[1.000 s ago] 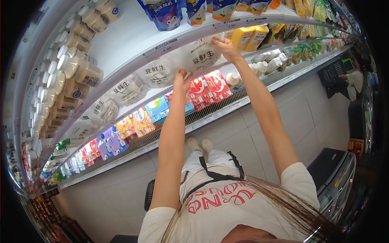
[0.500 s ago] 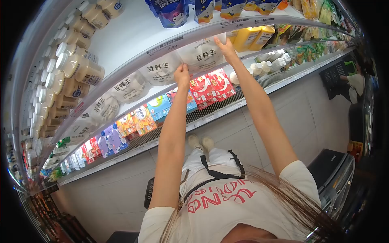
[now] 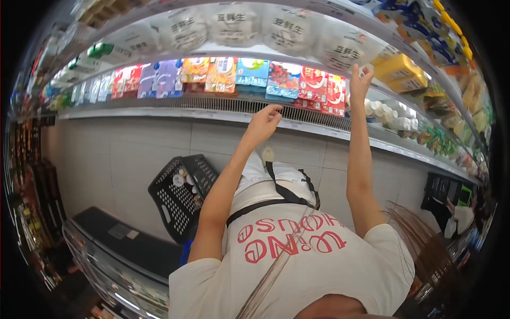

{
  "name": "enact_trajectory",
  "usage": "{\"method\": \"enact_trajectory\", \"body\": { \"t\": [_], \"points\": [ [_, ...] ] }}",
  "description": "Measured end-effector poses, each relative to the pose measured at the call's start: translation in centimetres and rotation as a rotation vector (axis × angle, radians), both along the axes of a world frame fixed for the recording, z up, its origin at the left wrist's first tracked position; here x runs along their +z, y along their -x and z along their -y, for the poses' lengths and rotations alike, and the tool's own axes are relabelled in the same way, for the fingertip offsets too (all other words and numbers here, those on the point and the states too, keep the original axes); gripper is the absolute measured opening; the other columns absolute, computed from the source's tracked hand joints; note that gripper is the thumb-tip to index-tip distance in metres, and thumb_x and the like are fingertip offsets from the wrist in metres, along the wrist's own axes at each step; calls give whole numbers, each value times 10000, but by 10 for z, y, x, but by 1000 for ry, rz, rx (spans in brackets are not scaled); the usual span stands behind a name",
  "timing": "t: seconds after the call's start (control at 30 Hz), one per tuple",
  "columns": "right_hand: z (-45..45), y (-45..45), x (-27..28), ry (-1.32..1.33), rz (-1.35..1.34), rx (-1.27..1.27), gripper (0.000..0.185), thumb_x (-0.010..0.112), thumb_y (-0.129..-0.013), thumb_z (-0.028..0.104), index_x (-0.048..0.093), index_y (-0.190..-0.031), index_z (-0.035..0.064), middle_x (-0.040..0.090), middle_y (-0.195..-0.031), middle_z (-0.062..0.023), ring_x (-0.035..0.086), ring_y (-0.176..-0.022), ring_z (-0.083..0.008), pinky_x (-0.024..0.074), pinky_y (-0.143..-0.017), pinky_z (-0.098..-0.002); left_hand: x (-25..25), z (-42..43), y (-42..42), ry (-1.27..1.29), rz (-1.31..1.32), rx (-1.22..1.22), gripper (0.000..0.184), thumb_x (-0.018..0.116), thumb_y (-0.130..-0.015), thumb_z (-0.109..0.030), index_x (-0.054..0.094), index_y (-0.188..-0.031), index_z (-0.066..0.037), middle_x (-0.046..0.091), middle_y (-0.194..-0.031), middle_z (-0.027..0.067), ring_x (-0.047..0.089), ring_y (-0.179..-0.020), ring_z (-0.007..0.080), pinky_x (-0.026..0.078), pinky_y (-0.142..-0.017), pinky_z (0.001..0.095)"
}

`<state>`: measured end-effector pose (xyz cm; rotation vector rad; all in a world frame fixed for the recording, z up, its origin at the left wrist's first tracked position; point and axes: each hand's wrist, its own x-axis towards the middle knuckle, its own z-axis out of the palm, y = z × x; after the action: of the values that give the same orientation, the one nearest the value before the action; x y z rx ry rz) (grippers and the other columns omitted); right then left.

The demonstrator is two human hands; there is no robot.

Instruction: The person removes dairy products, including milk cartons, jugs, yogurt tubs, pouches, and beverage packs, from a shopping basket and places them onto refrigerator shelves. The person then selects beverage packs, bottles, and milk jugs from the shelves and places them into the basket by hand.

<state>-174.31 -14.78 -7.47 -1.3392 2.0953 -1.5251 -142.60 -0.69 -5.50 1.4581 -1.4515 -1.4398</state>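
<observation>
My right hand (image 3: 362, 81) is raised at the edge of the middle shelf, just below a white rounded pack (image 3: 342, 49) with black lettering. Its fingers are apart, and nothing shows in them. Lower down, my left hand (image 3: 264, 124) hovers before the bottom shelf, loosely curled with a gap between thumb and fingers and no item visible in it. More white packs of this kind (image 3: 234, 24) stand in a row on the middle shelf. Behind the left hand are blue fruit-print packs (image 3: 282, 80) and red packs (image 3: 313, 82).
A black perforated shopping basket (image 3: 178, 204) with a few items inside is on the floor by my left arm. Yellow bottles (image 3: 404, 74) stand right of the white packs. A dark-topped case (image 3: 114, 239) lies behind on the left. Another person's arm (image 3: 451, 207) shows at far right.
Both hands have come away from the white pack they touched and moved down, the left one farther. My view has turned left and lower, bringing the shopping basket into sight.
</observation>
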Motion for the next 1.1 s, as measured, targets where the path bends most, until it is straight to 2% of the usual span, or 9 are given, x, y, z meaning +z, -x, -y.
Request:
{"method": "enact_trajectory", "body": {
  "t": [0.07,0.13,0.2,0.27,0.47,0.6,0.77,0.87,1.1],
  "points": [
    [-57,-39,-27,-126,217,183,562,614,-910,314,408,-1242,-90,497,-1228,-229,546,-1076,-283,446,-898,-357,-40,-79,-47,-39,157,68,335,604,-881,-217,616,-1161,-35,670,-993,111,629,-814,157,493,-742,287],
    [-114,-80,-63,-375,307,422,402,616,-899,273,544,-1116,-59,611,-1060,-171,589,-1012,-248,453,-886,-350,-70,-158,-86,-263,229,292,337,623,-842,-239,628,-1118,-45,674,-953,180,649,-913,304,505,-788,400],
    [-154,-116,-111,-654,150,617,286,618,-887,233,611,-1028,-16,657,-932,-133,623,-944,-222,471,-834,-343,-110,-238,-118,-206,600,449,365,629,-827,-236,617,-1115,-11,648,-1027,222,628,-992,320,503,-814,419],
    [-187,-166,-120,-634,-130,1003,199,610,-875,185,628,-962,8,668,-854,-143,647,-831,-245,489,-760,-344,-81,-283,-134,-642,995,403,387,620,-817,-229,606,-1114,17,617,-1086,258,603,-1038,342,499,-837,441],
    [-267,-310,-99,-663,-227,1767,109,597,-841,92,605,-892,-4,636,-820,-189,624,-737,-334,486,-653,-398,-166,-394,-217,-934,669,896,324,587,-829,-259,658,-1011,-1,650,-1030,254,621,-1004,391,495,-854,465],
    [-329,-374,-111,-693,-170,1869,77,585,-846,68,593,-886,3,617,-827,-192,611,-752,-357,489,-659,-400,-271,-404,-294,-558,594,1172,289,572,-833,-233,657,-968,8,655,-988,257,620,-959,406,486,-849,471],
    [-384,-427,-152,-814,-135,1835,137,607,-846,59,591,-963,-10,617,-895,-198,610,-801,-374,495,-696,-405,-396,-355,-390,-433,682,1253,484,650,-752,-104,539,-1209,14,560,-1105,269,562,-1010,449,466,-887,465],
    [-392,-442,-190,-791,-169,1847,147,610,-849,57,594,-978,-10,618,-925,-193,613,-822,-372,496,-711,-408,-445,-325,-436,-456,698,1196,585,644,-734,-51,467,-1290,-14,498,-1137,271,533,-1029,471,460,-894,470],
    [-355,-454,-251,-898,-260,1637,142,604,-869,66,614,-993,-3,639,-935,-186,630,-840,-360,495,-734,-406,-543,-292,-486,-330,797,977,441,645,-703,49,569,-1133,-12,527,-1154,218,553,-1002,429,467,-898,456]
  ]
}}
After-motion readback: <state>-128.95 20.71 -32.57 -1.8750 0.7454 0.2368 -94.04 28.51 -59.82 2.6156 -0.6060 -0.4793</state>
